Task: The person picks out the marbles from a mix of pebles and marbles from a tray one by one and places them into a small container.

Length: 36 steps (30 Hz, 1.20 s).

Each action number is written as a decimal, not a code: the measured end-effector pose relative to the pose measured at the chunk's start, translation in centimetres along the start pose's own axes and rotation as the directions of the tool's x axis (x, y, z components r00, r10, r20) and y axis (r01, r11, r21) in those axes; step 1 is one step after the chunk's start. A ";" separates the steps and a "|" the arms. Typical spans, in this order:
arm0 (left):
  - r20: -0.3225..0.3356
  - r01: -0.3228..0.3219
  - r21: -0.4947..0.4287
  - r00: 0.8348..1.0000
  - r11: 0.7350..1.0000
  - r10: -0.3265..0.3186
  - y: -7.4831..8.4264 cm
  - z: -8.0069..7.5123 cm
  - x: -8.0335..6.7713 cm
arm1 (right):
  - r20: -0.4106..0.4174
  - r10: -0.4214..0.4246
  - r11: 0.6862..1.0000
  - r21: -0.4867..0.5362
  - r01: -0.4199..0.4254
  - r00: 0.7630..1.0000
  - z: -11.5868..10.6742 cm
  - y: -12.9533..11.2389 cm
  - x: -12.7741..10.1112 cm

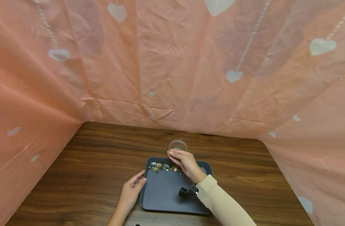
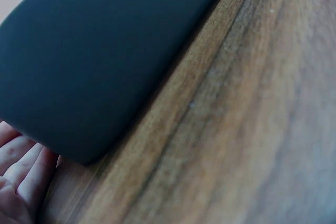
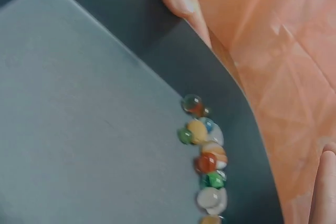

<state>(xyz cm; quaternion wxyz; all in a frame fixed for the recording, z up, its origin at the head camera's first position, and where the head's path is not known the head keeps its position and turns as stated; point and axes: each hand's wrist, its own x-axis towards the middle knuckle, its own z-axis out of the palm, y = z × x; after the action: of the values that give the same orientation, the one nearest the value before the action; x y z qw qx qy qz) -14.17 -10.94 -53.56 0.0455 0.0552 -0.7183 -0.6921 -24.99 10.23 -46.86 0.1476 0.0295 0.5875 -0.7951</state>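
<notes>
My left hand (image 1: 130, 190) holds the left side of a dark grey tray (image 1: 164, 194), its thumb at the rim. In the right wrist view the thumb and a finger show at the tray's edge. Thumb and fingers of my right hand (image 1: 186, 163) pinch a small yellow-green glass stone (image 1: 168, 152) above the tray's far rim. Right by those fingertips, beyond the tray, is a clear round dish (image 1: 178, 145), partly covered by the hand. Mixed glass stones and marbles (image 3: 209, 162) lie along the tray's far side, some hidden behind the right hand.
The tray stands on a brown wood-grain table (image 1: 104, 150). A pink curtain (image 1: 167, 62) with white hearts encloses the back and both sides. On the right wrist is a black strap (image 1: 188, 191) over the tray. A small dark object (image 1: 137, 224) shows at the bottom edge.
</notes>
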 end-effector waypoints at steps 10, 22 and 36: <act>0.001 -0.002 0.004 1.000 1.000 0.002 0.1 -0.1 0.0 | -0.115 -0.032 0.999 0.019 0.035 0.993 -1.2 -2.5 0.6; -0.006 0.002 -0.015 1.000 1.000 -0.002 -0.1 -0.1 0.1 | -0.140 -0.351 0.703 -0.693 0.162 0.926 -1.3 -3.5 1.6; -0.004 0.003 -0.008 1.000 1.000 -0.003 -0.1 0.0 0.0 | 0.127 -0.471 0.262 -0.925 0.276 0.873 -1.2 -3.0 2.3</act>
<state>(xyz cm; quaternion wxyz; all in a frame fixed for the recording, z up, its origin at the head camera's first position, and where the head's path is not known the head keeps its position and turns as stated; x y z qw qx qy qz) -14.20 -10.91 -53.67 0.0461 0.0572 -0.7155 -0.6947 -28.14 11.70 -44.98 -0.1060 -0.1290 0.9286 -0.3313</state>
